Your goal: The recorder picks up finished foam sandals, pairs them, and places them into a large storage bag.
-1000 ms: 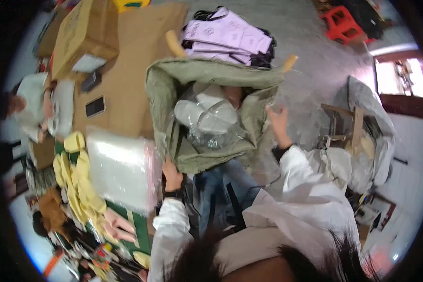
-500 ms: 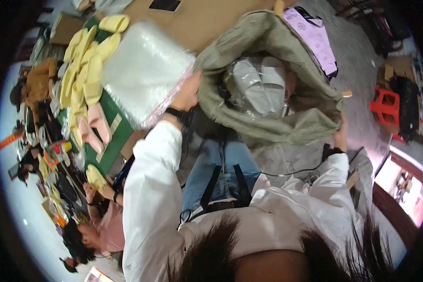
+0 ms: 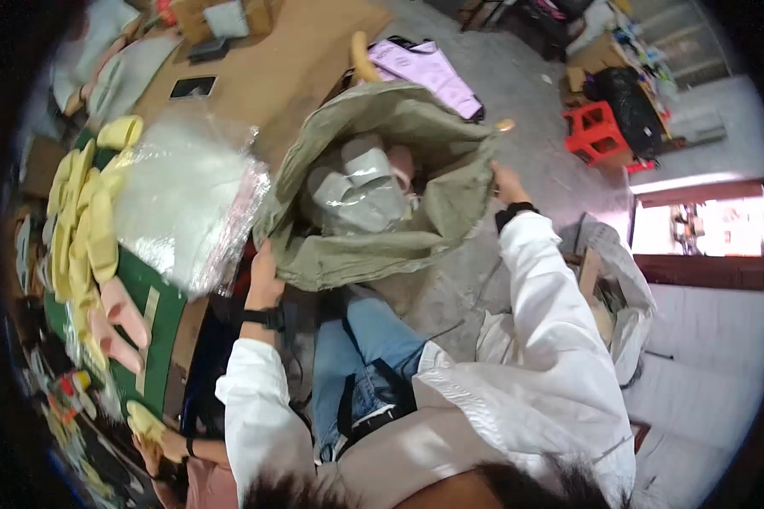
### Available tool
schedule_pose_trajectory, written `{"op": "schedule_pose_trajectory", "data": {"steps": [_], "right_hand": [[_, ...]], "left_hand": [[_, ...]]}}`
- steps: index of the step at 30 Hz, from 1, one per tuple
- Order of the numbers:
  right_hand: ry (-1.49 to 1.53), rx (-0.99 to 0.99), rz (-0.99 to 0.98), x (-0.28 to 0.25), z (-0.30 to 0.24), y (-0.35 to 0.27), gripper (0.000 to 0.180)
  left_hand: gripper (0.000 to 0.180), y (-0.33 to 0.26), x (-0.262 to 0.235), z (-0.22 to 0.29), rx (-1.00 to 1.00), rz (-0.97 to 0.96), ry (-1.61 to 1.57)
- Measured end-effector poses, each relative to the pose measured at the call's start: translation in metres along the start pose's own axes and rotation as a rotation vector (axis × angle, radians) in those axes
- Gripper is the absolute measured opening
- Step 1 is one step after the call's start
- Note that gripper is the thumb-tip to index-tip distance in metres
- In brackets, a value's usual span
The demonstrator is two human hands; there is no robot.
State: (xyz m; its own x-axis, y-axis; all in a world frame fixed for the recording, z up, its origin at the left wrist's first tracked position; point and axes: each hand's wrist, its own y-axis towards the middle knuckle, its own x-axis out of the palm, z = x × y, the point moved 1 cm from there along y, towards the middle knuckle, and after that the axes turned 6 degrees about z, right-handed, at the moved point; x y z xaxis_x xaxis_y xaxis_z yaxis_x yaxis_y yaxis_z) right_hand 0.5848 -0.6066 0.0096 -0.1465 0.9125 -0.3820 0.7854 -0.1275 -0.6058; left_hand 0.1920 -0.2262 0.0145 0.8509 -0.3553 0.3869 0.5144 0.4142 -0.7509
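"What's the room like?"
"Grey floor point(image 3: 526, 76), a white wall point(image 3: 713, 339) on the right, and a brown table point(image 3: 306, 59) at the top left. Yellow slippers point(image 3: 102, 233) lie on a green top point(image 3: 165, 327)."
"Where's the sack point(image 3: 365, 261)?"
"In front, between both hands. It's wrinkly green cloth with a wide mouth. Pale slippers point(image 3: 361, 188) sit inside, in thin, shiny plastic point(image 3: 367, 219)."
"And the hands?"
"The left hand point(image 3: 265, 276) touches the sack's near left edge; I can't tell how its fingers are. The right hand point(image 3: 509, 185) has its fingers clamped on the right edge."
"What's around it?"
"Flat, clear bags point(image 3: 187, 195) lie just beside its left edge. On the right, floor runs between it and a red stool point(image 3: 598, 131)."
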Motion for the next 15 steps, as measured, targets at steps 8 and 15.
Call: {"op": "schedule_pose_trajectory", "data": {"steps": [8, 15], "right_hand": [[-0.405, -0.264, 0.099, -0.068, 0.006, 0.023, 0.035], [-0.677, -0.843, 0.366, -0.081, -0.064, 0.061, 0.065]], "left_hand": [[0.045, 0.016, 0.054, 0.000, -0.065, 0.047, 0.086], [0.036, 0.045, 0.081, -0.008, 0.115, 0.129, 0.236]]}}
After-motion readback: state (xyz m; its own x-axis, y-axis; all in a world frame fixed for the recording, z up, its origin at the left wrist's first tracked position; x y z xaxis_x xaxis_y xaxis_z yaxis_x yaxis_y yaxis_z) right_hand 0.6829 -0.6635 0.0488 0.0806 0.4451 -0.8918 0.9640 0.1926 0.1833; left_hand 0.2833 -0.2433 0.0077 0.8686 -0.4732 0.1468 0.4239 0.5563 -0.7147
